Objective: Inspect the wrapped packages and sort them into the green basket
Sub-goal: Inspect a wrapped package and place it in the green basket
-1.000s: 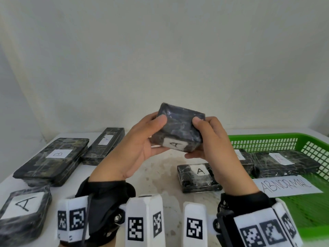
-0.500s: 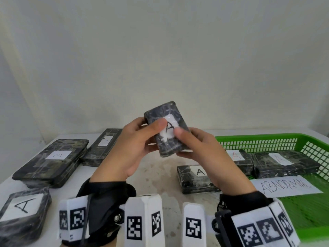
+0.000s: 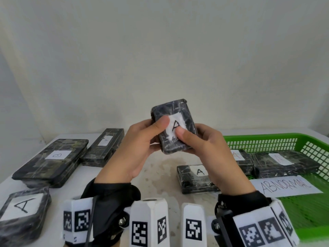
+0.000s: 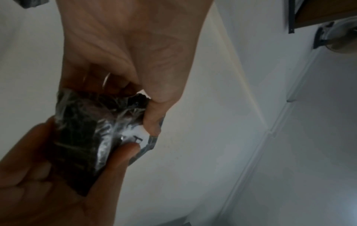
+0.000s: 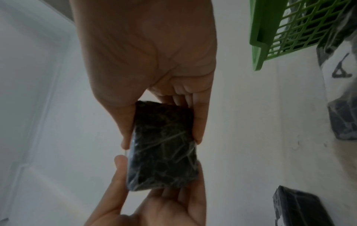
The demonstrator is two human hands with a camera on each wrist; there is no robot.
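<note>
- The small wrapped package (image 3: 173, 126) is held up above the middle of the bench (image 3: 160, 168), label face toward the head camera, an "A" readable between the two thumbs.
- The left hand (image 3: 137, 148) grips its left edge, thumb pressed on the label's 9 o'clock side; the right hand (image 3: 206, 148) grips from 4 o'clock, thumb on the label's lower corner, fingers curled behind.
- The right wrist view shows the unlabelled back, film creased but with no tear that I can make out (the picture is dim).
- To inspect well, I would slide both thumbs off the label so the whole letter and the film around it can be read, then turn the package slowly, checking each edge and corner.
- Keep the hold on the side edges rather than the faces; the film looks slick and could slip.
- The green basket (image 3: 313, 139) sits at 3 o'clock, with a sheet marked "ABNORMAL" (image 3: 286, 187) and two packages (image 3: 284, 163) already inside.
- More packages lie on the bench from 8 to 10 o'clock, and one (image 3: 195, 177) at 5 o'clock, just beside the basket.
</note>
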